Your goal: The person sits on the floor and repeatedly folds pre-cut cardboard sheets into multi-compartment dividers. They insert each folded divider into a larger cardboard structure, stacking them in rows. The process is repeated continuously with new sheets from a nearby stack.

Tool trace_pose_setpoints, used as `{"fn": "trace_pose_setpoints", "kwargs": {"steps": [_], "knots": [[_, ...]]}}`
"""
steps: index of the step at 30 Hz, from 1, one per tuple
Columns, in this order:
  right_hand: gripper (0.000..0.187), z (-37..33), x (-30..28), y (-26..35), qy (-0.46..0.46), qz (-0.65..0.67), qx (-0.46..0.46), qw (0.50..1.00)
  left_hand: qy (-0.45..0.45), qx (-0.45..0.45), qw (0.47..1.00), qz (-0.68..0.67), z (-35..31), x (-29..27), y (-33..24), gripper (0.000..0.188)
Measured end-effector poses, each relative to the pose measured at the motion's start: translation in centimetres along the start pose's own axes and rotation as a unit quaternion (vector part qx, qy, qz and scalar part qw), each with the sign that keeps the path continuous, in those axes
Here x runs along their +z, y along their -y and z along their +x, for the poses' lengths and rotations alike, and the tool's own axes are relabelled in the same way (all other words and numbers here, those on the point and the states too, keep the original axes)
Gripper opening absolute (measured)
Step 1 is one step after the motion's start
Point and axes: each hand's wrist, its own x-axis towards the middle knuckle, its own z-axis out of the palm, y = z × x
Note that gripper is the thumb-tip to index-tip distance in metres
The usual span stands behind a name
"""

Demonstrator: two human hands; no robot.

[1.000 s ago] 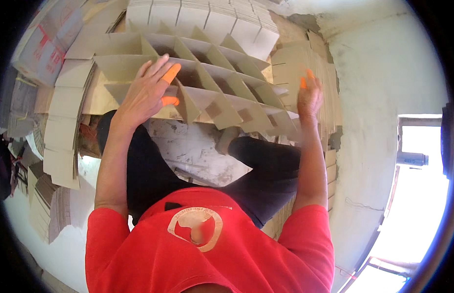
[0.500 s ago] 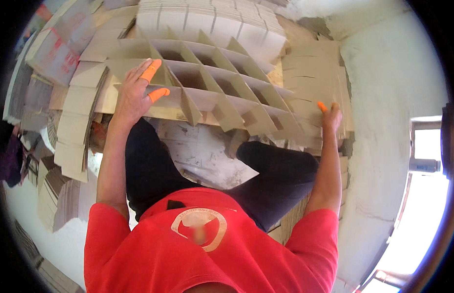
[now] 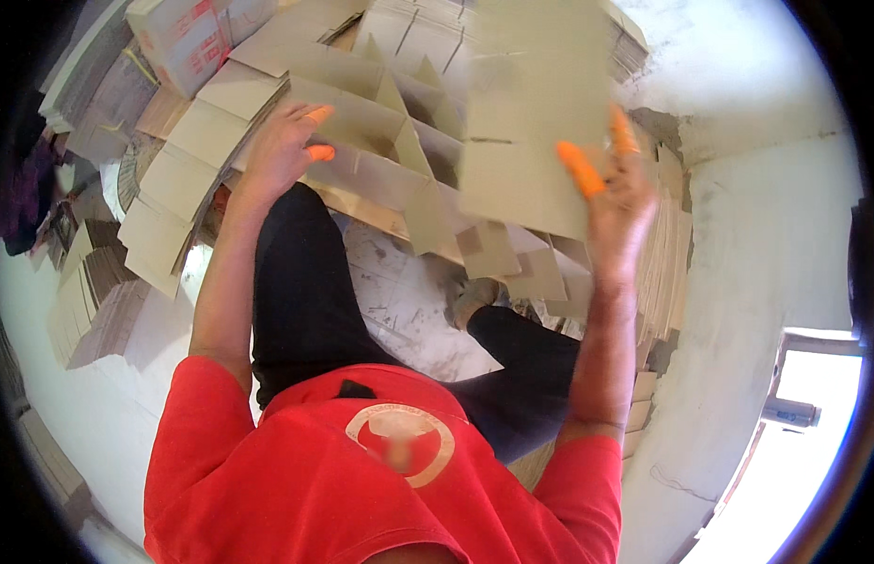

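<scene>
An assembled cardboard divider grid [image 3: 427, 211], made of crossed brown panels, lies in front of me over the work surface. My left hand [image 3: 284, 150], with orange covers on the thumb and a finger, grips the grid's left end by its panel edges. In my right hand [image 3: 620, 193], also with orange finger covers, is a slotted cardboard strip [image 3: 531, 122]. It is raised over the grid's right side, hiding many of the cells there. The strip is held between thumb and fingers at its right edge, and its slots show as short dark lines.
Stacked slotted cardboard strips [image 3: 178, 179] stand left of the grid, with another stack [image 3: 667, 249] along the right wall. Behind the grid is more stacked cardboard [image 3: 413, 33]. A white box with red print [image 3: 188, 42] sits at the far left. My legs [image 3: 305, 282] are below the grid.
My right hand has lifted a slotted cardboard strip from the right-hand side and brought it left over the grid. My left hand stays at the grid's left end. The view has shifted.
</scene>
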Motion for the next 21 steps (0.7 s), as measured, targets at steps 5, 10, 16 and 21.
{"fn": "trace_pose_setpoints", "kwargs": {"steps": [5,10,16,21], "knots": [[0.062,0.9,7.4,-2.2,0.124,-0.332,-0.065,0.933,-0.017,-0.029,0.991,-0.127,-0.7,1.4,1.8,0.03],[0.059,1.6,10.7,-3.8,0.158,-0.339,-0.066,0.925,-0.022,-0.026,0.989,-0.146,-0.6,1.2,1.4,0.021],[0.052,2.2,12.5,-5.0,0.158,-0.39,-0.093,0.902,-0.034,-0.009,0.99,-0.138,-0.4,1.3,1.7,0.018],[0.049,2.6,13.2,-5.1,0.171,-0.398,-0.066,0.899,-0.04,-0.013,0.989,-0.144,-0.2,1.4,1.7,0.02]]}}
